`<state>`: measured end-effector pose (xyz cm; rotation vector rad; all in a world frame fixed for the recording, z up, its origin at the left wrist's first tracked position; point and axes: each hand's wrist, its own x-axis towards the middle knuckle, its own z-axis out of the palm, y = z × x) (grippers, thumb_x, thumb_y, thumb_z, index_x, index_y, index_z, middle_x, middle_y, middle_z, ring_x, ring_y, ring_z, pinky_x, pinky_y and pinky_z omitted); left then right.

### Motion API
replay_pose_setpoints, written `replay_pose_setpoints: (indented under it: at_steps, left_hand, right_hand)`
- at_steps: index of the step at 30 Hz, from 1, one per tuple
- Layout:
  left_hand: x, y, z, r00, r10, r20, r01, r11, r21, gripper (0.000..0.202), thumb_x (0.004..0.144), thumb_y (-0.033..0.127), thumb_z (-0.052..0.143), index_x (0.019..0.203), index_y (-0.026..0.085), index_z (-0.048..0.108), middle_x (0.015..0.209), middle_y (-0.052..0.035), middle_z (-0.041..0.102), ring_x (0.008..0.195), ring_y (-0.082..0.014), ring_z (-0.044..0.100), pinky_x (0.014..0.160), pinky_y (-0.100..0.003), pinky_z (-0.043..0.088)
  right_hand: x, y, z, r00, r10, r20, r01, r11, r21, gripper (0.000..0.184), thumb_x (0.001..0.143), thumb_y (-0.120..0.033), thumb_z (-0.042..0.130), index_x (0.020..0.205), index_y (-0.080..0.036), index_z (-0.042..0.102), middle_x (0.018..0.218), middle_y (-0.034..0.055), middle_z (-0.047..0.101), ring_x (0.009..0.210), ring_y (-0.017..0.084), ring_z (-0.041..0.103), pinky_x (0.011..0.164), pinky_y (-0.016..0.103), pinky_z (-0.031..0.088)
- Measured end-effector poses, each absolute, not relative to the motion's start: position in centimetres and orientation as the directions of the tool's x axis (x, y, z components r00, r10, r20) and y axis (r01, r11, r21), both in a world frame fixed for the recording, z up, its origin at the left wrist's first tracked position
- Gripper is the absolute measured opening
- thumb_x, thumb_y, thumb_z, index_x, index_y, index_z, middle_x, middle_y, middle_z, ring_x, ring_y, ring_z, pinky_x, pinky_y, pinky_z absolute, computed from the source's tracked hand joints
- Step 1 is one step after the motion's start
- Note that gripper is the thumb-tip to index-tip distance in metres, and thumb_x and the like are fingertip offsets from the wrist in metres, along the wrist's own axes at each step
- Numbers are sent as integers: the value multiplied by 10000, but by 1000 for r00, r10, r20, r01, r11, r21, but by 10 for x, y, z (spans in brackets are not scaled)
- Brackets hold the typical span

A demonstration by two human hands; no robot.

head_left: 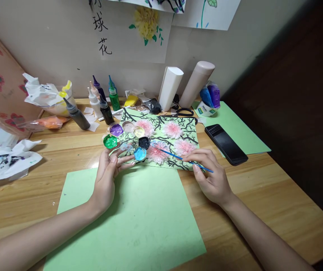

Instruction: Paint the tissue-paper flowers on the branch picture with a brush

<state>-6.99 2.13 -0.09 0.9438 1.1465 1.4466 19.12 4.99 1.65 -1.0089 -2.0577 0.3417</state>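
Observation:
My left hand (pixel 107 177) grips the near edge of a clear flower-shaped paint palette (pixel 127 141) holding purple, green, blue, black and pale paints. My right hand (pixel 209 173) pinches a thin blue paintbrush (pixel 184 159) whose tip points left towards the palette's black and blue wells. Behind them lies a green sheet (pixel 175 124) painted with black branches and pink flowers. A blank green sheet (pixel 133 218) lies on the wooden table (pixel 263 188) right in front of me, under both wrists.
Several paint bottles (pixel 102 105) stand at the back by the wall. Crumpled paper (pixel 6 160) lies at the left. A black phone (pixel 225 144) rests on another green sheet (pixel 240 131) at right, near scissors (pixel 184 111), two cylinders (pixel 184 86) and a tub (pixel 210 101).

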Motion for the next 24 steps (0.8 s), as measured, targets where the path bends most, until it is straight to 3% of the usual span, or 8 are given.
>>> replay_pose_setpoints:
  at_steps: [6, 24]
  left_hand:
    - [-70, 21, 0, -174, 984, -19, -243, -24, 970, 321, 912, 351, 437, 1212, 238, 435, 1305, -94, 485, 1002, -216, 618, 832, -390, 548]
    - [-69, 22, 2, -177, 984, -30, -239, -13, 971, 338, 905, 363, 449, 1218, 237, 437, 1300, -94, 487, 986, -210, 621, 817, -378, 550]
  right_hand:
    - [192, 48, 19, -351, 732, 584, 521, 670, -528, 253, 833, -125, 459, 990, -248, 613, 945, 46, 673, 955, 217, 561, 825, 382, 482]
    - [190, 49, 20, -386, 756, 529, 540, 650, -535, 244, 850, -135, 455, 1010, -240, 607, 956, 51, 663, 956, 205, 566, 826, 366, 490]
